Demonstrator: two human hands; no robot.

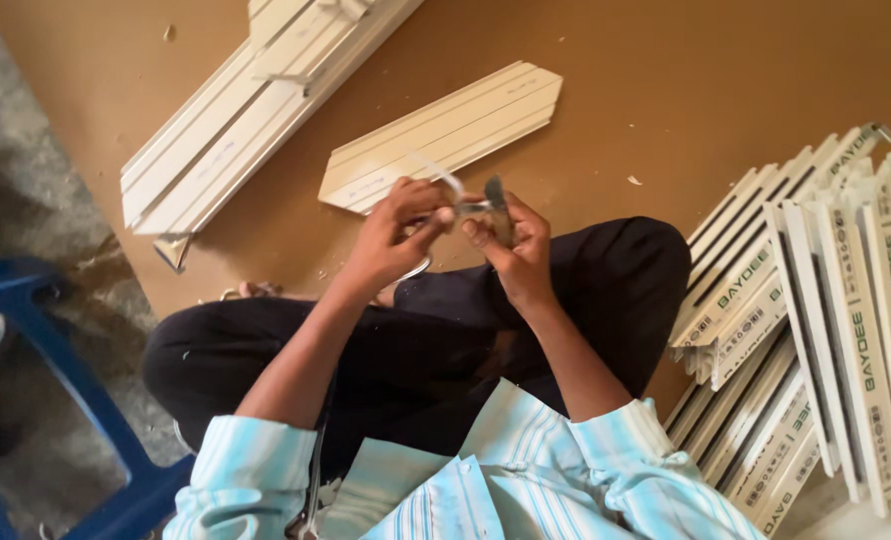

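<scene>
My left hand (394, 235) and my right hand (514, 243) meet above my crossed legs in dark trousers (586, 270). Between the fingers of both hands is a small grey metal piece (486, 203) with a thin pale strip (444, 178) curling up from it. My left thumb and fingers pinch one end. My right hand grips the other end, where a dark flat part sticks up. A short cream plastic profile (446, 135) with pointed ends lies on the brown board just beyond my hands.
A bundle of long cream profiles (236, 110) lies at the upper left on the brown board (686, 70). A stack of short white profiles (816, 320) fans out at my right. A blue plastic stool (56, 370) stands at the left on grey floor.
</scene>
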